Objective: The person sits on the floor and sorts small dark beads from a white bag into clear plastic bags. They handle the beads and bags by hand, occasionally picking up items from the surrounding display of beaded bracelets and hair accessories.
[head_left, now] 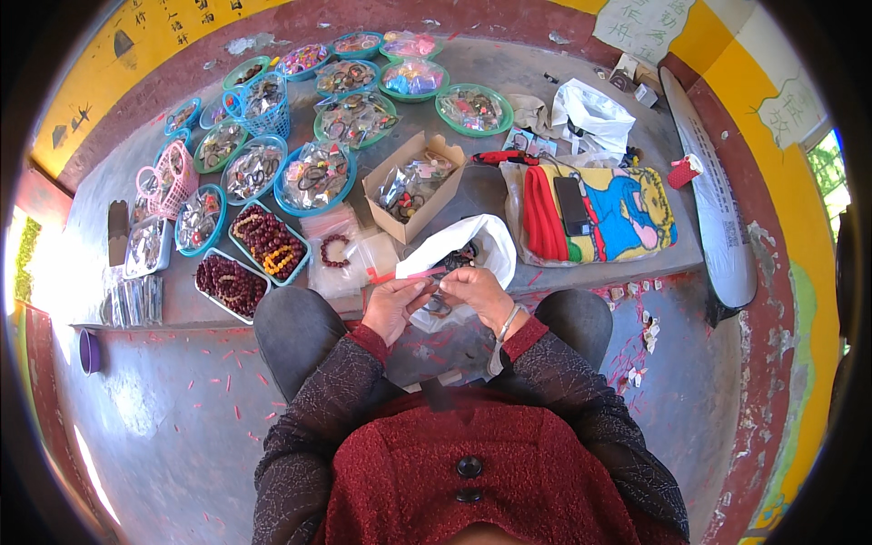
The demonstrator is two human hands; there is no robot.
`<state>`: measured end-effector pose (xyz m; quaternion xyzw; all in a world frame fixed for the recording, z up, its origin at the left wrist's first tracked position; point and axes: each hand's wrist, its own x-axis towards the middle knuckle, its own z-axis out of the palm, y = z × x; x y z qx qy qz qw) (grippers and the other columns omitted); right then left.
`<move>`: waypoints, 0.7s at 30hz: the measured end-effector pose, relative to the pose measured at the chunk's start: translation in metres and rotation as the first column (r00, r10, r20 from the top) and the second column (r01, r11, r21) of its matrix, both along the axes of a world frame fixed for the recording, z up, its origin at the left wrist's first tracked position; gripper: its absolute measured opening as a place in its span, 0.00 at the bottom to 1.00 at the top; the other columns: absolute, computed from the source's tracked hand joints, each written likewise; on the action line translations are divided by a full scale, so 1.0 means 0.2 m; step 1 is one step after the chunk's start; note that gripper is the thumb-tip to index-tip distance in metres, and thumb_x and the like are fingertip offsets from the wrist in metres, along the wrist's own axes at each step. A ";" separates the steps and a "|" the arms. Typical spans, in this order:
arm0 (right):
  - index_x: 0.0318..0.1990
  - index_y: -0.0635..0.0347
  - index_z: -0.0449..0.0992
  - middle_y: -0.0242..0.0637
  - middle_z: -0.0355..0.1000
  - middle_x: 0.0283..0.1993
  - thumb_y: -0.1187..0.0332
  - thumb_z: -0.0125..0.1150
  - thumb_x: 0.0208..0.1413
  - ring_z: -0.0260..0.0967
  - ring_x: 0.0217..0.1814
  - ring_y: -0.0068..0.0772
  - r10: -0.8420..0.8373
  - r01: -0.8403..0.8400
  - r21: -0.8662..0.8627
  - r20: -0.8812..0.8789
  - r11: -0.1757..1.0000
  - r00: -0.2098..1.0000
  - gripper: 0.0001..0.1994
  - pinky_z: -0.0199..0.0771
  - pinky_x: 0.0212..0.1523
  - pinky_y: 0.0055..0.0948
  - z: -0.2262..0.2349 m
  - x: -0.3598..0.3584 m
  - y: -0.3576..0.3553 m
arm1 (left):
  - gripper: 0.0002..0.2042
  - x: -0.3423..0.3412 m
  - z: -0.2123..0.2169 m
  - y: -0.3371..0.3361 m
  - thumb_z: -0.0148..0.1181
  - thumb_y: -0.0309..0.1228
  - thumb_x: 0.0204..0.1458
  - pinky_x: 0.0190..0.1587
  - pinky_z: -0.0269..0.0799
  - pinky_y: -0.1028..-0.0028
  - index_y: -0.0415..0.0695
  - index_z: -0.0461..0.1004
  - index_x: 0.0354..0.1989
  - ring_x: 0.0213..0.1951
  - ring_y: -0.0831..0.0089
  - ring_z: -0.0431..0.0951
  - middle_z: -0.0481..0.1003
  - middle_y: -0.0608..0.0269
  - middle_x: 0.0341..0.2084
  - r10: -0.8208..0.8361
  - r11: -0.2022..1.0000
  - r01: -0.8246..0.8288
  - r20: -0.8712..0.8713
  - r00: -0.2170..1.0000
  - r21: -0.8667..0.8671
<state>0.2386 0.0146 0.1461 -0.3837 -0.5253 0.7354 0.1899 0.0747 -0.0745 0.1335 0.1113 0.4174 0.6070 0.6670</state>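
My left hand (395, 307) and my right hand (481, 294) meet over my lap, fingers pinched together. Something small and thin sits between the fingertips, too small to name. A pinkish-red strip (421, 272) shows just above them. Directly beyond my hands a white bag (495, 238) stands with its mouth open, and dark, thin items (463, 257) lie in it. To the left of my left hand, a dark red bead bracelet (335, 251) rests on clear plastic bags (329, 277).
Behind the white bag stands a cardboard box (386, 218) of packaged items. Trays of bead bracelets (243, 238) and blue and green baskets (350, 173) fill the platform's left and back. At right, a phone (571, 205) lies on a folded colourful blanket (636, 213). Red scraps litter the floor.
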 end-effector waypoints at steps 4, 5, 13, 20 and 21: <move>0.33 0.67 0.75 0.32 0.72 0.29 0.70 0.54 0.54 0.69 0.29 0.20 -0.018 0.018 0.011 -0.001 1.000 1.000 0.08 0.70 0.32 0.19 0.00 0.00 -0.01 | 0.08 0.00 -0.01 0.00 0.49 0.21 0.53 0.45 0.72 0.78 0.32 0.72 0.39 0.41 0.69 0.75 0.74 0.52 0.37 0.017 0.999 -0.019 0.049 0.999 0.045; 0.33 0.67 0.74 0.33 0.72 0.29 0.69 0.54 0.54 0.69 0.29 0.20 -0.019 0.019 0.017 0.002 1.000 1.000 0.09 0.70 0.32 0.19 0.00 -0.01 -0.01 | 0.08 0.00 -0.02 0.00 0.49 0.21 0.53 0.46 0.72 0.77 0.32 0.72 0.39 0.41 0.68 0.75 0.74 0.52 0.37 0.017 0.998 -0.020 0.053 0.998 0.056; 0.32 0.67 0.74 0.37 0.73 0.29 0.68 0.52 0.55 0.70 0.28 0.25 -0.041 0.041 -0.020 0.006 0.999 0.999 0.09 0.71 0.30 0.23 -0.07 0.00 0.01 | 0.08 0.00 -0.05 0.00 0.48 0.22 0.54 0.48 0.71 0.74 0.31 0.71 0.38 0.42 0.66 0.74 0.73 0.52 0.38 0.016 0.992 -0.024 0.066 0.998 0.124; 0.29 0.57 0.74 0.36 0.69 0.29 0.71 0.57 0.45 0.68 0.32 0.40 -0.273 0.020 0.928 0.088 0.371 0.958 0.03 0.66 0.32 0.35 0.13 -0.04 -0.06 | 0.10 0.01 -0.09 0.00 0.47 0.22 0.55 0.47 0.71 0.77 0.29 0.69 0.42 0.42 0.68 0.75 0.73 0.52 0.38 0.012 0.996 -0.008 -0.048 0.999 0.091; 0.28 0.57 0.73 0.34 0.69 0.28 0.71 0.57 0.44 0.67 0.32 0.39 -0.245 -0.027 0.965 0.093 0.262 0.965 0.02 0.65 0.33 0.35 0.15 -0.04 -0.06 | 0.11 0.03 -0.09 0.00 0.47 0.22 0.55 0.47 0.71 0.77 0.29 0.69 0.43 0.42 0.68 0.75 0.73 0.52 0.39 0.001 0.998 0.005 -0.091 0.996 0.066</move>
